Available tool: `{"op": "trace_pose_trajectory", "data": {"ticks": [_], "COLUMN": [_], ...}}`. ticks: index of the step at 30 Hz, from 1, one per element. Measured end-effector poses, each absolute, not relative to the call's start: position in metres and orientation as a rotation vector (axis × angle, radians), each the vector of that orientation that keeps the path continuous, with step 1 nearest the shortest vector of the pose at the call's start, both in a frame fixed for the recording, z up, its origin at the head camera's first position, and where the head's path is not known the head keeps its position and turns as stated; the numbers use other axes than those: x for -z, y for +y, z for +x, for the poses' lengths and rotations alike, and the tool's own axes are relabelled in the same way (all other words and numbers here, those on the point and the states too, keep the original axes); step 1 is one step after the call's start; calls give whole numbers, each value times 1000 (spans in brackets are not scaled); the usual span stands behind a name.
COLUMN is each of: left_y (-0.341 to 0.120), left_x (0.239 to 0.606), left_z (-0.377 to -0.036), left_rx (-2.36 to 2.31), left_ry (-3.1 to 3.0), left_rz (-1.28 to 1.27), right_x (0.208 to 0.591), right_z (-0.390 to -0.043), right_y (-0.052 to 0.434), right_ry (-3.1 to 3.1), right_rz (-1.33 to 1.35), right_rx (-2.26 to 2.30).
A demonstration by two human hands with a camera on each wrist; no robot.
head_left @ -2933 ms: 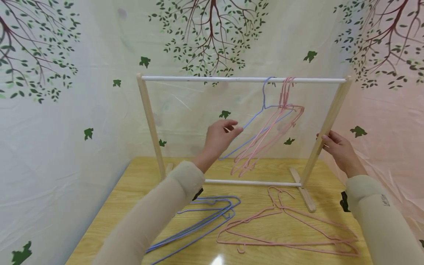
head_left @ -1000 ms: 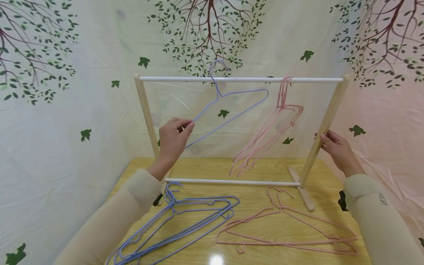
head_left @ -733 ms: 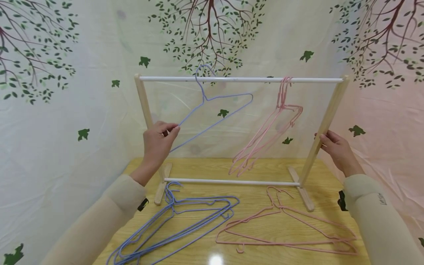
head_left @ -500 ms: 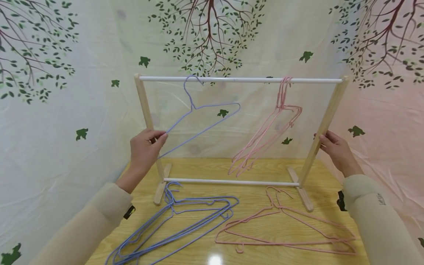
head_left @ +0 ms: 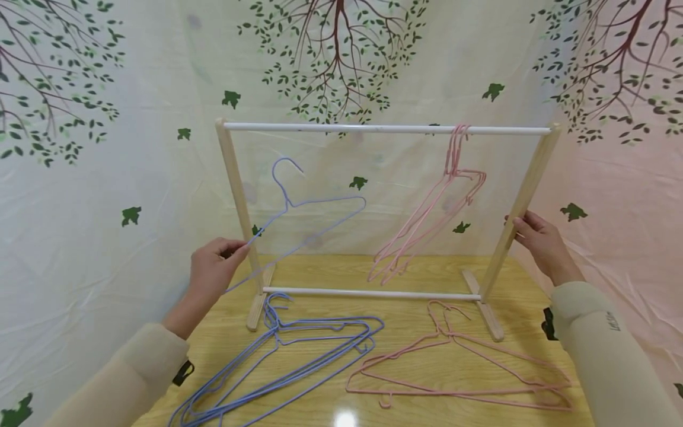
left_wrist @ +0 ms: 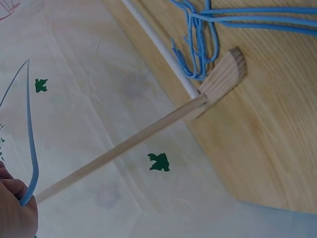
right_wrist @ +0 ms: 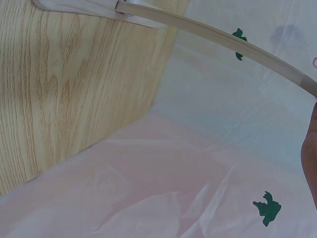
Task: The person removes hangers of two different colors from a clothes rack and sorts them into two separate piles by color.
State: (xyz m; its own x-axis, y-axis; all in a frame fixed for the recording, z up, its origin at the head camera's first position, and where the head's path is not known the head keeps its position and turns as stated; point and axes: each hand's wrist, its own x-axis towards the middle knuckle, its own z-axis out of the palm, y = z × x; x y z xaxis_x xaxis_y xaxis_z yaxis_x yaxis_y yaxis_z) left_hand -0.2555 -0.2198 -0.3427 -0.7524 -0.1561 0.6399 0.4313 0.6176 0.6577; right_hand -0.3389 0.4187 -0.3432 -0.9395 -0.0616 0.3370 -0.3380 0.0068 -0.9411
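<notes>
In the head view my left hand (head_left: pixel 216 267) pinches one arm of a blue clothes hanger (head_left: pixel 288 204), whose hook is below the rack's top rail (head_left: pixel 341 127) and clear of it. The left wrist view shows the fingers (left_wrist: pixel 15 188) around the blue wire (left_wrist: pixel 31 139). My right hand (head_left: pixel 546 246) grips the right wooden post (head_left: pixel 525 184) of the clothes rack, with the thumb in front. In the right wrist view only an edge of that hand (right_wrist: pixel 310 153) shows. Several pink hangers (head_left: pixel 453 171) hang together toward the rail's right end.
Several blue hangers (head_left: pixel 277 325) lie in an overlapping pile at the front left of the wooden table (head_left: pixel 416 273). Pink hangers (head_left: pixel 450 335) lie at the front right. A lower white bar (head_left: pixel 373 293) joins the rack's feet. Behind hangs a leaf-printed curtain (head_left: pixel 160 178).
The blue hanger, earlier hooked on the rail beside the pink ones, was lifted off, carried left and then lowered by my left hand. My right hand keeps its grip on the post.
</notes>
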Motion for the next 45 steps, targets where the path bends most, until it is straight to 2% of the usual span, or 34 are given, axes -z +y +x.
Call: {"op": "trace_pose_trajectory", "data": {"ticks": [22, 33, 45], "left_y": [-261, -273, -272], "left_x": [404, 435, 450], "left_z": [-215, -194, -176], "left_rx": [1351, 1555, 1796], "left_ry": [-2529, -2687, -2653], "left_rz": [-72, 98, 41], "right_x": [340, 340, 342], "right_z": [-334, -333, -334], "right_y": [414, 412, 413], "right_ry": [-2083, -2103, -2055], "right_rz": [437, 394, 414], "right_rx": [-2036, -2006, -2050]}}
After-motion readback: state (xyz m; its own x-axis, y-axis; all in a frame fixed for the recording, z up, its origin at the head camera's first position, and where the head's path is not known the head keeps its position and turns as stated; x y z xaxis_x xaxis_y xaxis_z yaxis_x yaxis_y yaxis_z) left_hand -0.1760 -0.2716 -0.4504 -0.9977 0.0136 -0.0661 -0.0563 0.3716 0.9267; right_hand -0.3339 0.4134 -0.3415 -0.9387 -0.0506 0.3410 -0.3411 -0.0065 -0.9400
